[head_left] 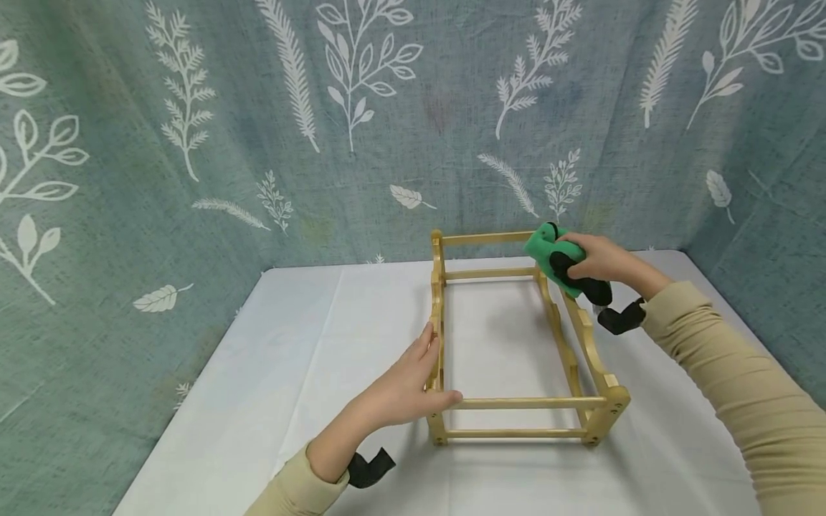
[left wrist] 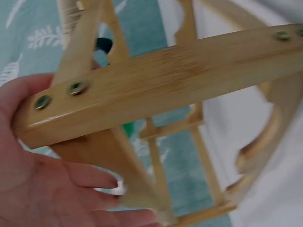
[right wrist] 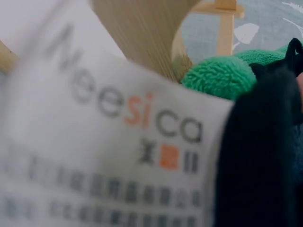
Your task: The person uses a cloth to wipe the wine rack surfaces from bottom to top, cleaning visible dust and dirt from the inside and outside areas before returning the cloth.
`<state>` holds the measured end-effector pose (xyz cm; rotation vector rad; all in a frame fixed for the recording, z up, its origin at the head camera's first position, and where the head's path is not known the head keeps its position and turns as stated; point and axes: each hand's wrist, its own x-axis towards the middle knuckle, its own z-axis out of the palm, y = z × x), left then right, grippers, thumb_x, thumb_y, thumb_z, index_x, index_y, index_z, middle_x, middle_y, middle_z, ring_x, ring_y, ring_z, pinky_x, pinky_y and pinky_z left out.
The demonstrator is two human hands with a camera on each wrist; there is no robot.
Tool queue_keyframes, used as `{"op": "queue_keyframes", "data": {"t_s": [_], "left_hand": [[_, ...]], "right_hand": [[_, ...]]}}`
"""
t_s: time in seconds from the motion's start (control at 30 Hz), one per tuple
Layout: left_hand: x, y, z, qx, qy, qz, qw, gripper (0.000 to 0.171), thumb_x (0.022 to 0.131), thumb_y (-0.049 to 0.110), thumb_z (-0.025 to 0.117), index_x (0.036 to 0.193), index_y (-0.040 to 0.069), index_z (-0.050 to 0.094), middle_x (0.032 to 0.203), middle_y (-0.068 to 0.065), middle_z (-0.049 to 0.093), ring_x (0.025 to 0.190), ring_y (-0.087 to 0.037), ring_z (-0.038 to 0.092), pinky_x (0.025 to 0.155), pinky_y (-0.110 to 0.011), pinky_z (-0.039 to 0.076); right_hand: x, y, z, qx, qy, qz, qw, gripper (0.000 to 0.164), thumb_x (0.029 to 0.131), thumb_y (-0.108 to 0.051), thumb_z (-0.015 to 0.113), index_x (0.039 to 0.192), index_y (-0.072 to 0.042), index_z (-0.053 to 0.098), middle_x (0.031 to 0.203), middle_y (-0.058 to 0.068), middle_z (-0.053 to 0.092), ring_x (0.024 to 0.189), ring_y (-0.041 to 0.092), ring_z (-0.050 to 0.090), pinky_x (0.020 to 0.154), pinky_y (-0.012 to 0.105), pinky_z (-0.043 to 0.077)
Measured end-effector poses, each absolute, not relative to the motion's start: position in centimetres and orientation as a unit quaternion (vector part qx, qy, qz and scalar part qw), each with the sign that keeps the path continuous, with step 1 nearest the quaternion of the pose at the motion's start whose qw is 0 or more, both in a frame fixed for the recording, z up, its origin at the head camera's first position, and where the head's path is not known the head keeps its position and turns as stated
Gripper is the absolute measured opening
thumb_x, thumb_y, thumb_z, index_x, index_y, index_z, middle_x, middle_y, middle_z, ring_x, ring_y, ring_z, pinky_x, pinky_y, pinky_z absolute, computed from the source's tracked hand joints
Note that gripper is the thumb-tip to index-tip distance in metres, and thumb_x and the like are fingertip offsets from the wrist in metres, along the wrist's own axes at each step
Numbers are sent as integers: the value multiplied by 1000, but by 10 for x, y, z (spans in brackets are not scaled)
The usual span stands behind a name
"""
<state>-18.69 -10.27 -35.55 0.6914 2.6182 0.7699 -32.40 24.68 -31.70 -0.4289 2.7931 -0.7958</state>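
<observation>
A light wooden rack [head_left: 529, 403] with scalloped side rails stands on the white-covered table. My left hand [head_left: 403, 383] rests against its near left corner, fingers straight along the side and thumb stretched over the near rail. In the left wrist view, thumb and fingers of the left hand [left wrist: 57, 189] lie on either side of a corner post [left wrist: 161, 80] with screw heads. My right hand [head_left: 596, 258] grips a fluffy green and black cloth [head_left: 548, 247] against the right side's far end. The cloth's white printed label [right wrist: 118, 132] fills much of the right wrist view.
The white tablecloth [head_left: 323, 337] spreads around the rack. Behind and at both sides hangs a green-blue curtain [head_left: 387, 165] with white leaf prints. A black strap piece [head_left: 371, 469] sticks out at the left wrist, another black strap [head_left: 621, 319] at the right.
</observation>
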Motion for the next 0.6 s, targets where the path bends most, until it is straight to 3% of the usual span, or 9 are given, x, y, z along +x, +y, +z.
{"op": "queue_keyframes", "data": {"t_s": [0.2,0.6], "left_hand": [[-185,-104,-367,230,906,315,163,92,85,54,53,147,5,7,151,4,-18,140,-24,1,109,-50,18],[-184,-102,-372,243,909,309,142,87,88,52,46,146,2,5,151,0,-19,139,-27,2,108,-50,19]], "right_hand": [[-324,248,-318,-139,944,-278,107,54,84,-11,55,134,-3,37,119,27,47,92,35,50,68,40,40],[-325,249,-320,-134,944,-281,107,53,84,-11,54,134,-4,37,120,27,47,93,36,50,68,40,41]]}}
